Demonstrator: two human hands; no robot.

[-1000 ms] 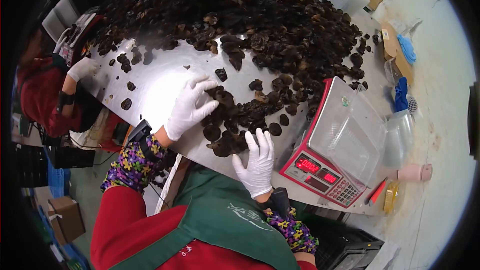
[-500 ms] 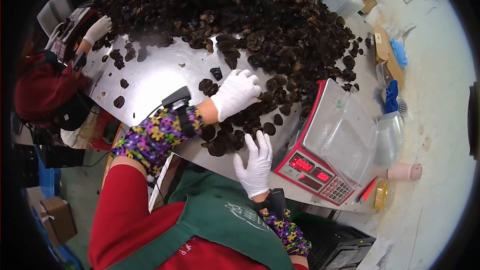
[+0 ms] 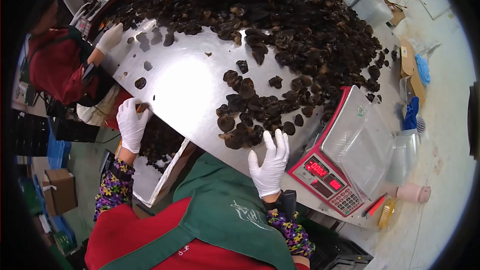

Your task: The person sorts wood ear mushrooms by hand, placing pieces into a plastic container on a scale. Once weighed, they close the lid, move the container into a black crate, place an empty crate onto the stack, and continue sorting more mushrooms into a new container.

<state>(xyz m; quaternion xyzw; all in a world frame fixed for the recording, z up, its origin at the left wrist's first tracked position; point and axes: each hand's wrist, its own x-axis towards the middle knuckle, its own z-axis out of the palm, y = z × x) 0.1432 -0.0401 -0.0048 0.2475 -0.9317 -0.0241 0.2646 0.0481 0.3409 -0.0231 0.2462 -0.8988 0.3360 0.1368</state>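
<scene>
My left hand (image 3: 132, 125), in a white glove, is closed on a small brownish wood ear mushroom (image 3: 143, 107) at its fingertips. It hangs past the table's edge, over a white-rimmed bin (image 3: 170, 167) with dark wood ear mushrooms (image 3: 159, 142) inside. My right hand (image 3: 270, 165), also gloved, lies at the near edge of the metal table (image 3: 185, 90) with fingers stretched and thumb apart. Its fingertips are beside a loose cluster of wood ear mushrooms (image 3: 245, 135); I see nothing in its grasp.
A large mushroom heap (image 3: 280, 10) covers the table's far side. Right of my right hand stands a red scale (image 3: 320, 180) with a clear plastic tray (image 3: 360, 145) on it. At left, a co-worker's gloved hand (image 3: 110, 38) is over the table. Cardboard boxes (image 3: 60, 190) stand on the floor.
My left hand has moved from the mushroom cluster leftward to above the bin, now with a mushroom piece in its fingers. My right hand keeps its place by the table edge; the view has shifted.
</scene>
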